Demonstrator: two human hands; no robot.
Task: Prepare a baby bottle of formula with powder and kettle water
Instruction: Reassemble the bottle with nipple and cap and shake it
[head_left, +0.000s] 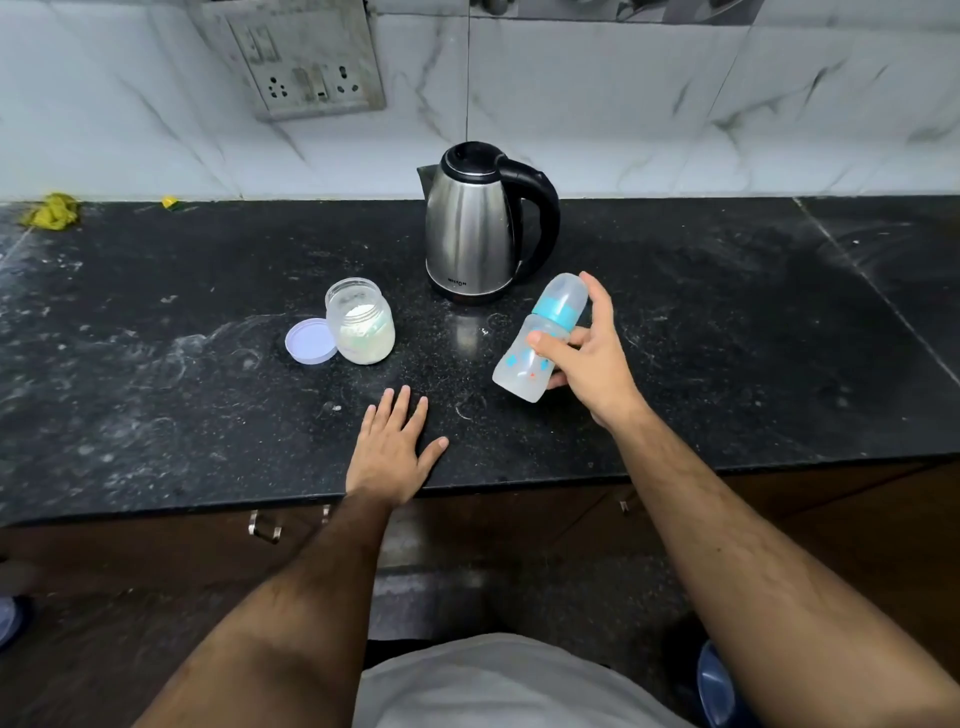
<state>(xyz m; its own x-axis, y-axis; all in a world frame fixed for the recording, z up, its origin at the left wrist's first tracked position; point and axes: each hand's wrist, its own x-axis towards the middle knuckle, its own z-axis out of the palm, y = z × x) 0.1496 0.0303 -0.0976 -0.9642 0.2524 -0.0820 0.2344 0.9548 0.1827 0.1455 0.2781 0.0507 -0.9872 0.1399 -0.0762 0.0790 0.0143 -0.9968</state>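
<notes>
My right hand (587, 358) grips the capped, milky clear plastic baby bottle (540, 340) tilted above the black counter (727, 338), my left hand (395, 447) lies flat, so mixing looks done, powder jar (361, 322) unlidded.

bench (727, 322): black stone, speckled fine white, smeared with pale dusty swirls
kettle (470, 234): brushed silver steel body; glossy black lid, handle and base
baby bottle (540, 338): milky translucent body with small blue and orange prints; turquoise collar ring; cloudy clear cap
jar (360, 327): clear glass, white powder inside
jar lid (310, 341): pale lilac, at 9 o'clock of the jar
wall tiles (623, 104): white marble with grey veins
socket plate (306, 62): grey-white, grimy
rag (52, 210): yellow, at the bench's 10 o'clock corner
cabinet front (156, 571): dark brown
</notes>
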